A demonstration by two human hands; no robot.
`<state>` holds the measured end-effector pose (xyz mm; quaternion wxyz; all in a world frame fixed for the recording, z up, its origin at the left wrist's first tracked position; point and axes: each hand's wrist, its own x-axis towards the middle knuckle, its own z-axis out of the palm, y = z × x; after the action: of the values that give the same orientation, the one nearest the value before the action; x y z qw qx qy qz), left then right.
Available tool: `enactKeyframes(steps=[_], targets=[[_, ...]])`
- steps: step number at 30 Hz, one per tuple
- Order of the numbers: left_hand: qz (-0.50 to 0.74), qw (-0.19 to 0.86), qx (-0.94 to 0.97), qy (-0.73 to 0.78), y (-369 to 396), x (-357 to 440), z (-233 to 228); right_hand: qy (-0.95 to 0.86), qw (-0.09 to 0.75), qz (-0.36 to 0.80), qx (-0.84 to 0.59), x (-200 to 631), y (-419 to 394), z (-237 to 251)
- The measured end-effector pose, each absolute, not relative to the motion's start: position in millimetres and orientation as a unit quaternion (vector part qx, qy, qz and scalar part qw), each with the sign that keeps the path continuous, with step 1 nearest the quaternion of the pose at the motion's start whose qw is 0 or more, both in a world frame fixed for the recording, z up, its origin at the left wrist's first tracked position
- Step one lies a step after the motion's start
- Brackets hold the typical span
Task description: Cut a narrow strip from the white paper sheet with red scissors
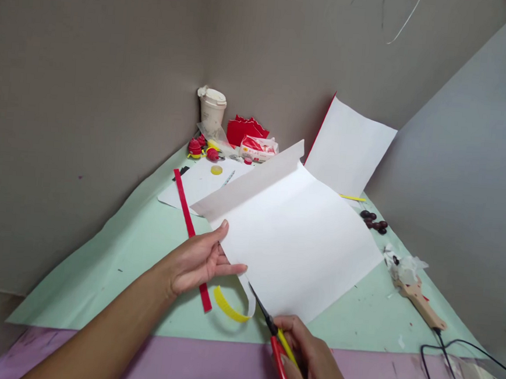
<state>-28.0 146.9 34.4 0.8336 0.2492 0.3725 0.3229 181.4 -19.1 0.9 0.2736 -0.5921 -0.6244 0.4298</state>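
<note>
Two hands work on one large white sheet (296, 245) that you hold tilted above the pale green mat (111, 260). Your left hand (199, 261) pinches the sheet's near left edge, thumb on top and fingers curled beneath. Your right hand (313, 363) is closed around the red and yellow handles of the scissors (274, 331), whose dark blades meet the sheet's lower edge. A narrow strip (235, 305), yellow on one face and white on the other, curls down from the sheet just beside the blades and between your hands. A long red strip (190, 231) lies flat on the mat, passing under your left hand. Farther back, a second white sheet (348, 147) leans against the wall, and a paper cup (212, 110) stands in the corner near some red paper pieces (244, 129). To your right, dark beads (374, 221) sit on the mat, and a wooden tool (419, 299) with a black cable lies near the mat's edge.
</note>
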Motion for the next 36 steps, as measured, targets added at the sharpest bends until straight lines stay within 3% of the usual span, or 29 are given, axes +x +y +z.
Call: enactKeyframes(steps=[36], targets=[[0.311, 0.844, 0.244, 0.362, 144.7, -26.5, 37.5, -0.628, 0.274, 0.410, -0.602, 175.8, -18.5, 8.4]])
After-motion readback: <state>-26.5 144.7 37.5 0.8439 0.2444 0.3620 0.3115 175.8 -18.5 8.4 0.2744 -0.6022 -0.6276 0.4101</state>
